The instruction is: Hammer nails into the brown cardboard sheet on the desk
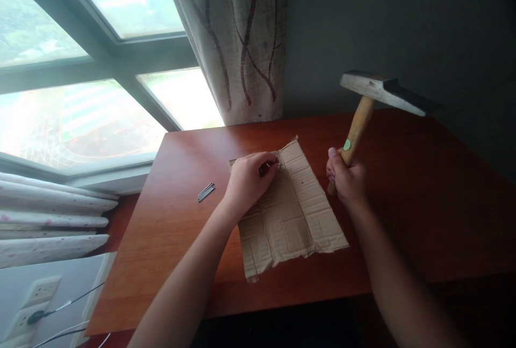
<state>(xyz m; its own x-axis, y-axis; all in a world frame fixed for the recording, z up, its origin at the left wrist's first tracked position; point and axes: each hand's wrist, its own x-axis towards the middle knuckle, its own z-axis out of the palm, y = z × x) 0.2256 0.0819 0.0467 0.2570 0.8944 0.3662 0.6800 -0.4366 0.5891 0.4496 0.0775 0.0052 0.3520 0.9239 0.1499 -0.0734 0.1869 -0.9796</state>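
A hammer (360,114) with a wooden handle and a steel head is gripped in my right hand (349,178), raised above the table with its head upward. On the sheet of brown cardboard (278,224) rests my left hand (253,173), near the far edge. Its thumb and fingers are pinched together; what sits at the fingertips is too small and hidden to make out. Several grey metal nails (206,192) lie in a small bunch on the table, left of the cardboard. Creases cross the cardboard, and its near edge is torn.
The reddish-brown wooden table (161,240) carries everything. A window (121,68) stands at the left, with a patterned curtain (245,41) beside it. Behind the table is a dark wall (363,25). At lower left, cables run from a wall socket (40,291).
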